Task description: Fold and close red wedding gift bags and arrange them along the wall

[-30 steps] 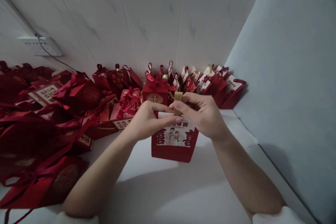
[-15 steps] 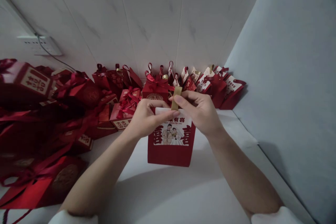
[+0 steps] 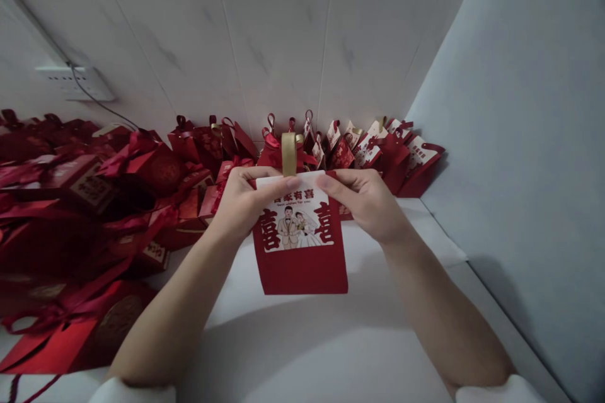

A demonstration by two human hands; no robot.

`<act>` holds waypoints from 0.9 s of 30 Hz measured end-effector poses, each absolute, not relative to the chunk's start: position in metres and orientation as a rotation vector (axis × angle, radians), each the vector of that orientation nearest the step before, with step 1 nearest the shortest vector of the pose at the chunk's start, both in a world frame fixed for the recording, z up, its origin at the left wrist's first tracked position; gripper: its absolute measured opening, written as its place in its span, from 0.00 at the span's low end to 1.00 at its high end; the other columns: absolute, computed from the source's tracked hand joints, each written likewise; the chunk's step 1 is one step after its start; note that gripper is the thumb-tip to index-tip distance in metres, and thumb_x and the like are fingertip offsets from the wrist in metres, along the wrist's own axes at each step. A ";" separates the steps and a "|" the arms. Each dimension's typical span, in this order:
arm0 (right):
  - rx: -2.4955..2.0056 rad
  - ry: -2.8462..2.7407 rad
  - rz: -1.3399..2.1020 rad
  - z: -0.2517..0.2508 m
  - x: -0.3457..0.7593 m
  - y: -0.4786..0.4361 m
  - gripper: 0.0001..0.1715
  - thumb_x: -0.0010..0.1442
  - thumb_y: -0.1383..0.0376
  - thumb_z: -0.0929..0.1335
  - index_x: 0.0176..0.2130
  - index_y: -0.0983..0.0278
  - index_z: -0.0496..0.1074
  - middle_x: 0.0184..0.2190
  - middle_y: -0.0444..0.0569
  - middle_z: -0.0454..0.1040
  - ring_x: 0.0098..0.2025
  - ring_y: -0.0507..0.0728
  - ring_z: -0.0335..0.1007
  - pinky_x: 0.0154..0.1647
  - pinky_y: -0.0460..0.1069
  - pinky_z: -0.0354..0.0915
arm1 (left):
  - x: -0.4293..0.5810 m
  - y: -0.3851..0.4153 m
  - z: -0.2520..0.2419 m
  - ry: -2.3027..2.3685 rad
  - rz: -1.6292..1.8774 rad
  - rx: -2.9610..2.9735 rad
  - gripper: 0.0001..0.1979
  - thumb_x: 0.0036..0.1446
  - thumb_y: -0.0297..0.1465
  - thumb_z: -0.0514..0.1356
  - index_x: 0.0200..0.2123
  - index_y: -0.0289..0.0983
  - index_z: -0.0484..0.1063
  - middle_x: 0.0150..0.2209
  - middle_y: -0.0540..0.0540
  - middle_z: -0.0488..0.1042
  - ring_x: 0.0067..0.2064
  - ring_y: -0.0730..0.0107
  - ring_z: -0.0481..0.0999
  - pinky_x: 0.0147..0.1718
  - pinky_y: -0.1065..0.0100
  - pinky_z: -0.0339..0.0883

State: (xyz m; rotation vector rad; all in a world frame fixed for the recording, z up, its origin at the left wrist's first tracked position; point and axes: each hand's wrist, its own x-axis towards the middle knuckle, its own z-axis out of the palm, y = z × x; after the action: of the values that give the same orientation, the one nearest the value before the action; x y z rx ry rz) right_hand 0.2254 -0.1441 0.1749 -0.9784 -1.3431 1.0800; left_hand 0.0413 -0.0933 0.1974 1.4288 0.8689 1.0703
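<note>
A red gift box point(image 3: 305, 272) with a white printed card front showing a bride and groom is held up in front of me. From its top edge rises a gold ribbon loop point(image 3: 289, 155). My left hand point(image 3: 253, 196) pinches the upper left of the box, its thumb on the card just below the ribbon. At the upper right corner, my right hand point(image 3: 363, 201) grips the box with the thumb in front and the fingers behind. The back of the box is hidden from me.
Many red gift boxes with ribbon bows point(image 3: 146, 167) crowd the left side of the white table point(image 3: 331, 352). A row of smaller ribbon-topped boxes point(image 3: 371, 145) stands along the tiled wall point(image 3: 274, 44). A pale blue panel point(image 3: 524, 138) closes off the right, and a socket plate point(image 3: 78, 83) is on the wall.
My right hand has let go of the gold ribbon and now holds the box's right corner. The ribbon stands up as a loop, and the box has shifted slightly left and tilted.
</note>
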 end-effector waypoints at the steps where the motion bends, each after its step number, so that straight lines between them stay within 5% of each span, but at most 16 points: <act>1: -0.962 -1.336 1.167 0.175 0.225 -0.143 0.19 0.59 0.49 0.71 0.37 0.62 0.79 0.31 0.46 0.80 0.34 0.56 0.78 0.37 0.49 0.74 | 0.042 -0.093 0.199 0.891 1.082 1.370 0.12 0.40 0.36 0.73 0.21 0.34 0.76 0.20 0.48 0.76 0.19 0.70 0.74 0.19 0.72 0.69; 4: -0.932 -1.351 1.436 0.176 0.225 -0.142 0.23 0.59 0.49 0.71 0.47 0.61 0.77 0.40 0.48 0.81 0.42 0.56 0.79 0.44 0.49 0.74 | 0.040 -0.091 0.205 0.954 1.082 1.150 0.12 0.41 0.36 0.71 0.24 0.34 0.76 0.22 0.45 0.77 0.21 0.67 0.76 0.21 0.70 0.72; 7: -0.905 -1.366 1.603 0.175 0.225 -0.141 0.30 0.61 0.45 0.69 0.54 0.60 0.73 0.45 0.50 0.80 0.45 0.58 0.78 0.41 0.49 0.75 | 0.034 -0.085 0.208 0.932 0.921 0.969 0.15 0.43 0.37 0.68 0.32 0.32 0.76 0.27 0.40 0.80 0.27 0.59 0.80 0.27 0.64 0.77; 13: -0.697 -1.316 1.884 0.164 0.224 -0.143 0.35 0.56 0.40 0.69 0.52 0.61 0.74 0.45 0.50 0.80 0.47 0.59 0.77 0.54 0.54 0.70 | 0.027 -0.073 0.199 0.769 0.905 1.007 0.25 0.48 0.43 0.61 0.46 0.33 0.74 0.32 0.41 0.81 0.38 0.49 0.82 0.34 0.57 0.80; 21: -0.323 -1.759 1.904 0.158 0.227 -0.137 0.39 0.60 0.41 0.67 0.61 0.60 0.66 0.56 0.52 0.73 0.63 0.59 0.64 0.61 0.53 0.63 | 0.021 -0.069 0.183 0.680 1.016 1.198 0.29 0.52 0.48 0.56 0.53 0.39 0.71 0.38 0.44 0.81 0.46 0.45 0.80 0.36 0.54 0.80; 27: -0.327 -1.791 1.922 0.176 0.228 -0.146 0.45 0.60 0.46 0.70 0.68 0.57 0.55 0.62 0.52 0.68 0.64 0.61 0.63 0.59 0.53 0.66 | 0.024 -0.072 0.185 0.675 0.910 1.299 0.29 0.54 0.53 0.55 0.49 0.38 0.73 0.34 0.42 0.80 0.41 0.49 0.82 0.32 0.56 0.78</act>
State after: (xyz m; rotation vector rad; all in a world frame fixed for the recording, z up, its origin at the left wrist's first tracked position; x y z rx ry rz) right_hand 0.2279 -0.1463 0.1756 -0.3268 -1.7912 1.9223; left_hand 0.0245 -0.0723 0.1853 1.2992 0.6749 0.9097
